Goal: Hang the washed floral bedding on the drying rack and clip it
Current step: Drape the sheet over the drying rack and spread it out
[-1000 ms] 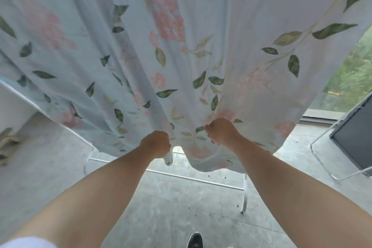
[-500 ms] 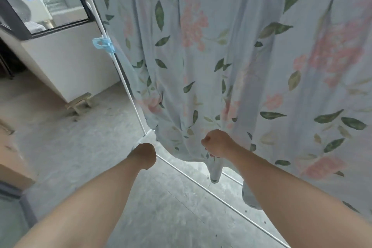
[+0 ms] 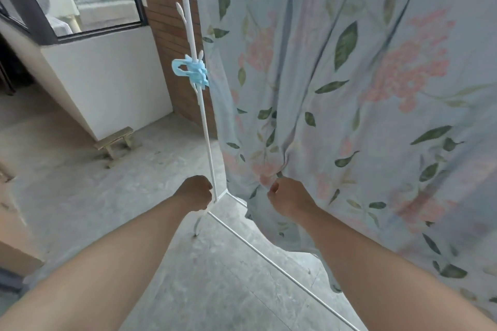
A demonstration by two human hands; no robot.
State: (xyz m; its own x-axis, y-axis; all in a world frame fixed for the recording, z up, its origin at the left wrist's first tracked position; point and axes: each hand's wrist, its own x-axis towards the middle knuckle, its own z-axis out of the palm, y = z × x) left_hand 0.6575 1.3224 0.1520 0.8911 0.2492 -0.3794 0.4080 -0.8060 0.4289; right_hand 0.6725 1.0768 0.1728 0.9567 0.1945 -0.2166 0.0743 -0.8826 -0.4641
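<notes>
Bordering bedding [image 3: 349, 115]: rack upright [image 3: 205, 126], blue clips [image 3: 195, 72].

The right hand [image 3: 290, 199] pinches the gathered lower edge of the floral bedding [image 3: 349, 88], while the left hand [image 3: 195, 193] is fisted against the drying rack [image 3: 205, 121] upright below a blue clip [image 3: 192, 71].

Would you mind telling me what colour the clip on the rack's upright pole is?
The clip is light blue, seen best in the head view.

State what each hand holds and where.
Left hand grips the drying rack upright near its base; right hand grips bunched floral bedding near its lower edge.
</notes>
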